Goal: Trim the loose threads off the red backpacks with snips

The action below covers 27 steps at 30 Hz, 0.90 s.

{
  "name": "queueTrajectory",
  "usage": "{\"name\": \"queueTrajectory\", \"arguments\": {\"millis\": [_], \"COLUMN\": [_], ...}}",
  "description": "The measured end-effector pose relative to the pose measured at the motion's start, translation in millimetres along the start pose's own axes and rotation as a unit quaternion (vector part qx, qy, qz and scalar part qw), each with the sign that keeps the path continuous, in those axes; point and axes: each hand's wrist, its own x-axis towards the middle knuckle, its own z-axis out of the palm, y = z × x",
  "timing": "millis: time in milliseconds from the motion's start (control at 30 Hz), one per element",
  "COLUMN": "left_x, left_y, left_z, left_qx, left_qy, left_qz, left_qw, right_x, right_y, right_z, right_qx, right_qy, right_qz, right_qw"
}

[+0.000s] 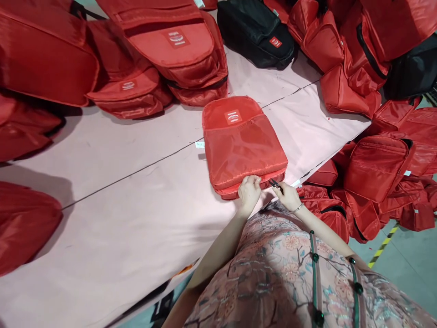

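A red backpack (244,146) lies flat on the pink-covered table, its label patch at the far end and its near edge toward my body. My left hand (249,193) is closed on the fabric of that near edge, thumb and fingers pinched together. Just right of it, my right hand (288,197) grips small dark thread snips (276,185), whose tips point at the edge of the bag. Whether the blades touch a thread is too small to tell. A white tag (200,145) sticks out from the bag's left side.
Several red bags (177,45) stand along the back left of the table (136,218), beside a black bag (256,34). More red bags (378,168) are heaped to the right, past the table edge. Yellow-black tape (384,244) marks the floor.
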Motion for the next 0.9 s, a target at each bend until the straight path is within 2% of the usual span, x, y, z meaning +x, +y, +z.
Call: {"name": "queueTrajectory", "arguments": {"millis": [100,267,400,467,500,567,600,633,667,700,767,800,833,900], "left_x": [0,1,-1,-9,-14,-28,-34,-40,-43,-46,-44,-41,-37,-30], "left_y": [2,4,6,3,-1,-14,-22,-30,-38,-46,-58,-62,-64,-64], "left_z": [3.0,7.1,5.7,0.0,-4.2,-14.0,-18.9,-23.2,-26.8,-29.3,-31.2,-30.7,-29.5,-25.9], "left_qx": [0.001,0.001,-0.017,-0.055,-0.078,-0.112,-0.114,-0.106,-0.089,-0.066,-0.017,0.003,0.019,0.036], "left_qy": [0.010,0.015,0.029,0.025,0.003,-0.084,-0.126,-0.146,-0.132,-0.088,0.039,0.084,0.107,0.115], "left_qz": [-0.015,-0.021,-0.004,0.036,0.069,0.144,0.172,0.183,0.175,0.153,0.105,0.096,0.100,0.115], "left_qw": [1.000,1.000,0.999,0.998,0.995,0.980,0.970,0.967,0.972,0.982,0.994,0.992,0.989,0.986], "right_x": [4,17,23,25,26,26,27,27,27,28,29,29,30,31], "right_y": [-13,-27,-24,-20,-17,-11,-9,-8,-8,-9,-14,-17,-21,-30], "right_z": [-9,-11,-16,-18,-19,-18,-17,-14,-12,-9,-4,-2,0,2], "right_qx": [-0.080,-0.158,-0.164,-0.137,-0.117,-0.073,-0.053,-0.036,-0.025,-0.019,-0.017,-0.021,-0.028,-0.048], "right_qy": [-0.034,-0.057,-0.055,-0.052,-0.049,-0.040,-0.038,-0.039,-0.042,-0.046,-0.058,-0.065,-0.070,-0.081], "right_qz": [-0.010,-0.031,-0.047,-0.058,-0.063,-0.068,-0.069,-0.072,-0.075,-0.078,-0.088,-0.094,-0.099,-0.107], "right_qw": [0.996,0.985,0.984,0.988,0.990,0.994,0.995,0.996,0.996,0.996,0.994,0.993,0.992,0.990]}}
